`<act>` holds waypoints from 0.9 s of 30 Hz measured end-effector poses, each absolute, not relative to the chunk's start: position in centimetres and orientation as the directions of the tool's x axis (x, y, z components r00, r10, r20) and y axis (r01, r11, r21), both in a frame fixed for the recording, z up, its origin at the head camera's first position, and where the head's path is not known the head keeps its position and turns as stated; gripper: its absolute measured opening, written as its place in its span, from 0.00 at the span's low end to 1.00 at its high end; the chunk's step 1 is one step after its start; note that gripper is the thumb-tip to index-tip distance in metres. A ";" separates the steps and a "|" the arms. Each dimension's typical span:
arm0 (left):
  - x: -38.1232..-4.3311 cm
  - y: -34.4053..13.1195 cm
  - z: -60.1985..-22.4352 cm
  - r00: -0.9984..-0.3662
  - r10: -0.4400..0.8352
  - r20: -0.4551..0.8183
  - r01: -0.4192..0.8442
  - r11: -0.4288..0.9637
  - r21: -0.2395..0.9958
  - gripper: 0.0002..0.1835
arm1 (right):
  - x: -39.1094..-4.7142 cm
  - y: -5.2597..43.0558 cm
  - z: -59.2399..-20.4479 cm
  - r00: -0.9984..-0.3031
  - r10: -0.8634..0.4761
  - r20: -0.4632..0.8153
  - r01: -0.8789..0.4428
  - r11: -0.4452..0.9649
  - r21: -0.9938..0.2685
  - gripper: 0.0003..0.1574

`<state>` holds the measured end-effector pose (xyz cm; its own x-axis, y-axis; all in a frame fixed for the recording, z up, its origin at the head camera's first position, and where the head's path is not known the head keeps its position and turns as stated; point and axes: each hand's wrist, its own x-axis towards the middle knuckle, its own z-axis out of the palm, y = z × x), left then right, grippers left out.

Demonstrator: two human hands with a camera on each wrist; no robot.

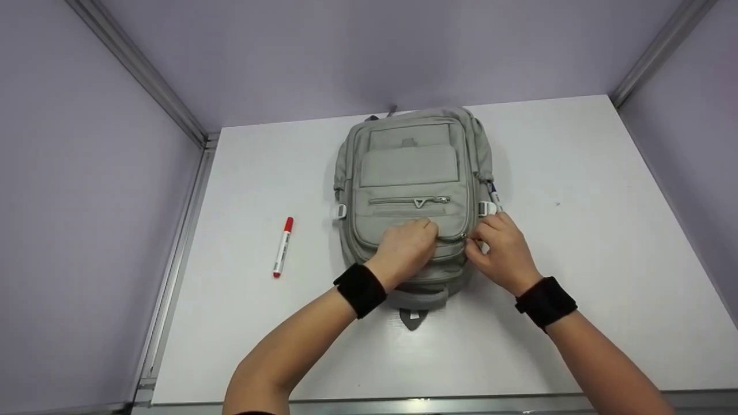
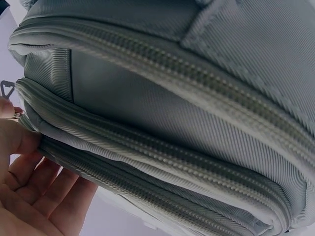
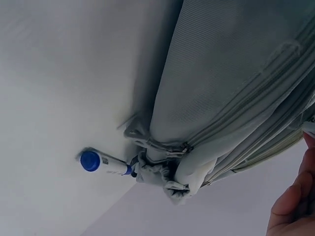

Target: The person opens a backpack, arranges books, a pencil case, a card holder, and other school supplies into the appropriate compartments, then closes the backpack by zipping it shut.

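Note:
A grey-green backpack (image 1: 412,167) lies on its back, its top handle (image 1: 424,298) towards the person. The left hand (image 1: 406,245) grips the fabric of its front beside a curved zipper. In the left wrist view, the thumb and fingers of that left hand (image 2: 42,182) are at the zipped edge (image 2: 93,172). At the lower right corner of the front pocket, the right hand (image 1: 503,251) pinches a small zipper pull (image 1: 463,236). Only part of the right hand (image 3: 295,191) shows in the right wrist view.
A white marker with a red cap (image 1: 282,248) lies left of the backpack on the white table (image 1: 230,323). A blue-ended white marker (image 3: 110,164) sticks out of the backpack's side. Pale walls (image 1: 277,57) stand behind and at both sides.

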<state>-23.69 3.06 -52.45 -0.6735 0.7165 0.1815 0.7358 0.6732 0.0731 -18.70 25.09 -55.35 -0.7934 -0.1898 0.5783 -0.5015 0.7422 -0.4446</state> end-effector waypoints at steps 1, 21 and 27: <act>-23.7 3.0 -52.5 -0.672 0.717 0.182 0.736 0.673 0.066 0.04 | -18.6 24.7 -55.3 -0.794 -0.189 0.578 -0.502 0.741 -0.446 0.07; -23.4 4.0 -52.5 -0.482 0.796 0.366 0.862 0.506 0.034 0.07 | -17.6 22.5 -54.7 -0.828 -0.180 0.531 -0.448 0.782 -0.433 0.06; -23.3 3.8 -52.5 -0.476 0.790 0.386 0.867 0.495 0.054 0.07 | -17.3 22.8 -54.4 -0.847 -0.143 0.512 -0.439 0.732 -0.522 0.04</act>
